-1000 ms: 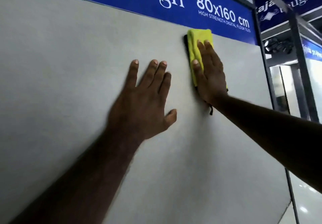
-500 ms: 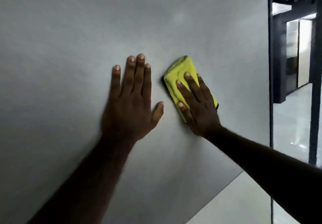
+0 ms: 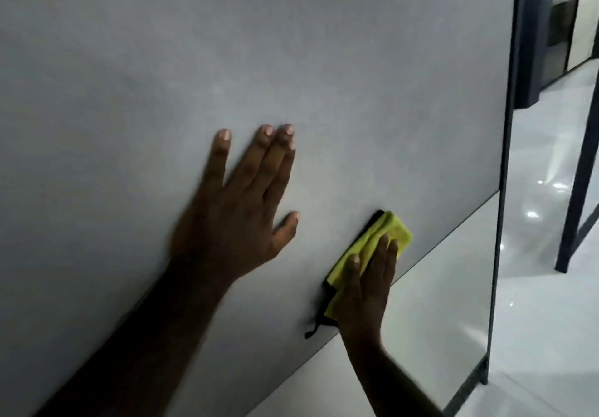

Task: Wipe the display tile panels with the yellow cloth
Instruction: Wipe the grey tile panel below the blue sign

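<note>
With straight fingers [image 3: 387, 249] our right hand [image 3: 364, 290] presses the soft, light cloth [image 3: 387, 227], likely best held under a flat palm, low on the panel [image 3: 291, 60], left hand [image 3: 240, 212] spread flat alongside.

Both forearms are bare to the lower frame edge; the left hand [image 3: 233, 222] and right hand [image 3: 366, 290] show short, rounded fingernails.

Much of the yellow cloth [image 3: 387, 233] is covered by the right hand [image 3: 366, 290], whose palm cannot be seen. The left hand [image 3: 240, 222] is smeared by motion blur. The grey tile panel [image 3: 291, 60] is cut off at the top and left edges, the forearms [image 3: 136, 335] at the bottom.
</note>
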`<state>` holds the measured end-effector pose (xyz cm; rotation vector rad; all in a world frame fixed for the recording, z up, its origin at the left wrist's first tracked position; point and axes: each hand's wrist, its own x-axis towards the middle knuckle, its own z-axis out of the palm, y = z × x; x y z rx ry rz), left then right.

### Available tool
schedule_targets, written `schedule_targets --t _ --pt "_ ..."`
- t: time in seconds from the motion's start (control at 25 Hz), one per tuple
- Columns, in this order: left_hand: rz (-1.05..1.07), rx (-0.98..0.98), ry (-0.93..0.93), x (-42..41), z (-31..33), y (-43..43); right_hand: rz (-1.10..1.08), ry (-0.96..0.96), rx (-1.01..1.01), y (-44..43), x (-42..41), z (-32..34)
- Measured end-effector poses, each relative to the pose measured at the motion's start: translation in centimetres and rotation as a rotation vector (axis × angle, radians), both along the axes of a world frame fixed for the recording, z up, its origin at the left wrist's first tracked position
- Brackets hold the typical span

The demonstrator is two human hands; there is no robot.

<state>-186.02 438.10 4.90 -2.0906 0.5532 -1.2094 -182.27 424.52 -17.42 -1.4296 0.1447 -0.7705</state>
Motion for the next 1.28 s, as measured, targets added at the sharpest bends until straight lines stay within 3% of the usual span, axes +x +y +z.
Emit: schedule_targets --t 0.08,0.2,0.24,0.36,0.48,0.64,0.76,0.88,0.92,1.0,1.04,1.16,1.28 --pt "0.002 0.099 0.093 0.1 -3.4 -0.3 0.042 -0.052 -0.126 0.5 -1.3 -4.5" --pt "0.006 0.138 0.151 0.0 -7.9 -0.6 0.057 0.336 0.258 -0.2 -0.9 -7.8" --pt "0.002 0.132 0.143 0.1 -8.6 -0.6 0.068 0.364 0.276 -0.1 -1.0 -8.1" --pt "-0.002 0.128 0.116 0.4 -9.0 -0.7 0.051 0.193 0.031 0.3 -2.1 -9.3" --pt "0.009 0.13 0.094 0.4 -9.1 -0.7 0.065 0.373 0.272 0.8 -2.5 -9.0" --pt "0.002 0.117 0.109 0.4 -9.2 -0.6 0.043 0.152 0.062 1.0 -2.4 -7.7" --pt "0.003 0.118 0.089 0.3 -9.5 -0.7 0.067 0.312 0.321 1.3 -3.0 -5.1" --pt "-0.021 0.111 0.081 0.5 -9.3 -0.6 0.073 0.059 -0.024 1.5 -3.2 -3.9" --pt "-0.034 0.099 0.083 0.4 -9.3 -0.6 0.076 0.051 -0.046 1.5 -3.2 -3.9" --pt "-0.066 0.063 0.104 0.0 -9.3 -0.6 0.1 0.186 0.184 1.7 -3.6 -2.5" --pt "-0.08 0.024 0.104 -0.4 -9.0 -0.5 0.126 0.221 0.198 1.6 -3.9 -1.4" --pt "-0.048 -0.093 0.076 -2.0 -7.3 0.7 0.123 -0.149 -0.262 1.7 -3.7 1.3" --pt "0.001 -0.097 0.023 -4.0 -3.6 3.3 -0.013 -0.078 -0.09 1.8 -2.3 7.4"
